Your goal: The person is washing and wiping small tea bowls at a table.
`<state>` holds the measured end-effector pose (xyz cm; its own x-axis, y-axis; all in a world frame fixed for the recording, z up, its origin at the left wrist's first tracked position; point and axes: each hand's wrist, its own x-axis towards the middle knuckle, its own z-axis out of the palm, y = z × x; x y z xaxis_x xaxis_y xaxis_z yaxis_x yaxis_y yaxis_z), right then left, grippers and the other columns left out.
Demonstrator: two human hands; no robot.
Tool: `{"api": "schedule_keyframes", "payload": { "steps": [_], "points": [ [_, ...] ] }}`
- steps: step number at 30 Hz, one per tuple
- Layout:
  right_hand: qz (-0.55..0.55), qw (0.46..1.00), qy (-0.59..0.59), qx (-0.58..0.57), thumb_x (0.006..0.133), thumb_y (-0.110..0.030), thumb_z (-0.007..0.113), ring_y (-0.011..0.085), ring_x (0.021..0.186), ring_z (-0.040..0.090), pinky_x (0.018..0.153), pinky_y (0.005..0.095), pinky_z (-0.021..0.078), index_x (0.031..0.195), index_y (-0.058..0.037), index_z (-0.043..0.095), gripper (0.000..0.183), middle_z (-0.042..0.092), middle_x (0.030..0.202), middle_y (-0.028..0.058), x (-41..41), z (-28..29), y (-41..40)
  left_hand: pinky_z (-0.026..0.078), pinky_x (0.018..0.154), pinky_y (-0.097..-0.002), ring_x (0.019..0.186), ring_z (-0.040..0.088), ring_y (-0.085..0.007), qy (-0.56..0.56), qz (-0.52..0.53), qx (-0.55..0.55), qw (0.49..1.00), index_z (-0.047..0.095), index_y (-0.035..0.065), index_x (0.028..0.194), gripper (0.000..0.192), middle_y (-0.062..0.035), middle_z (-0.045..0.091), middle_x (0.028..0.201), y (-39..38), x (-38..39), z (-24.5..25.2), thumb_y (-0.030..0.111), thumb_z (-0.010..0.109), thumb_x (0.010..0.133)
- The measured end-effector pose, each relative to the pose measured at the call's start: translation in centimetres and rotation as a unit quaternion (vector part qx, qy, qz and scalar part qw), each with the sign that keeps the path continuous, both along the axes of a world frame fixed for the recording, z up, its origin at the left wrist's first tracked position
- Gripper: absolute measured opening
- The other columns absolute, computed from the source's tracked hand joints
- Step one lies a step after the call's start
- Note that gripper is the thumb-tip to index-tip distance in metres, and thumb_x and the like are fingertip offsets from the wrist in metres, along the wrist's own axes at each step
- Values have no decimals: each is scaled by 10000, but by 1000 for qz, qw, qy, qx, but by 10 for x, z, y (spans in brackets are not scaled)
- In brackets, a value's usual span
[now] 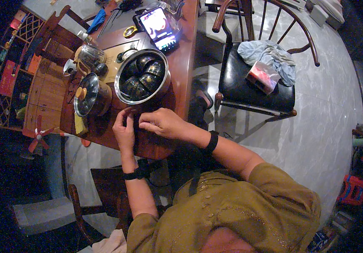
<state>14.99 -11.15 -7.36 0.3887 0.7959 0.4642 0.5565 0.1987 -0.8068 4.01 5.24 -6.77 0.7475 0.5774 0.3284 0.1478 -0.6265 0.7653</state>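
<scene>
My left hand (125, 126) is just above the near end of a brown wooden table, thumb and fingers apart, with nothing visible between them. Beside it, my right hand (164, 123) has its fingers curled inward; whether something small is inside cannot be seen. Just beyond both hands stands a shiny metal basin (117, 91) holding several black, glossy bowls (150, 81) with gold patterning. Left of the basin is a pot (105, 99) whose glass lid (88, 99) has an orange-brown knob and tilts toward the left. A yellow sponge (80, 124) lies by the table's left edge.
A lit phone (157, 27) leans beyond the basin, near a glass kettle (173, 9). A glass jug (91, 56) and a white cup (70, 68) stand at the left. To the right, a black-seated chair (232, 79) carries a cloth (270, 57) and a tissue pack (262, 77).
</scene>
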Motion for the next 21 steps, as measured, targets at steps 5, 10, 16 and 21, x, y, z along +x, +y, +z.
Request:
{"api": "schedule_keyframes", "payload": {
  "steps": [5, 10, 16, 21],
  "points": [
    [16, 999, -4, -41, 960, -330, 563, 394, 759, 650, 663, 475, 499, 975, -84, 648, 262, 666, 805, 184, 1, 8, -5, 516, 862, -309, 956, 677, -184, 1, -5, -20, 1000, 660, -14, 1129, 216, -112, 724, 1030, -3, 0, 4, 69, 592, 942],
    [-7, 999, 34, -14, 960, -364, 511, 420, 764, 651, 693, 544, 503, 1057, -132, 632, 279, 676, 809, 193, 0, 2, 1, 517, 859, -307, 951, 677, -182, 1, -2, 6, 1000, 659, -14, 1131, 215, -112, 724, 1027, -4, 1, 4, 63, 591, 941],
    [-23, 1000, 17, 3, 950, -278, 518, 425, 766, 650, 685, 555, 502, 1148, -166, 582, 237, 675, 830, 197, -2, -6, 6, 520, 848, -306, 940, 678, -180, -3, 3, 2, 1000, 659, -11, 1133, 215, -108, 726, 1009, -7, 1, 5, 60, 593, 941],
    [-23, 999, -4, -22, 916, -214, 546, 430, 761, 647, 672, 554, 497, 1161, -189, 569, 247, 668, 806, 201, -2, -7, 5, 522, 834, -307, 930, 678, -179, -1, 5, -7, 1000, 660, -12, 1129, 212, -106, 726, 1000, -7, 1, 5, 67, 593, 944]
  ]
}}
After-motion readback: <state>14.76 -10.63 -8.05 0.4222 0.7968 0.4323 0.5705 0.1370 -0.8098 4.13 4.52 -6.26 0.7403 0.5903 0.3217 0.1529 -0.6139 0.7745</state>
